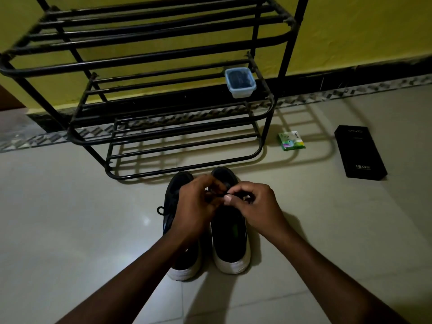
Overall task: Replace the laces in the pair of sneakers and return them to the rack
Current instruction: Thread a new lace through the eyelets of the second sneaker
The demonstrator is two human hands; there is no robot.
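Two black sneakers with white soles stand side by side on the floor, heels toward me: the left sneaker (171, 206) and the right sneaker (230, 239). Both hands meet over the right sneaker's lacing area. My left hand (195, 206) has its fingers curled around a black lace (218, 194) there. My right hand (254, 206) pinches the same lace between thumb and fingers. A loop of lace (160, 210) sticks out from the left sneaker's side. The black metal rack (163, 108) stands just beyond the toes.
A small clear tub with a blue rim (240, 82) sits on the rack's middle shelf at the right. On the tiled floor to the right lie a small green box (291, 140) and a black phone box (360, 152). A yellow wall rises behind.
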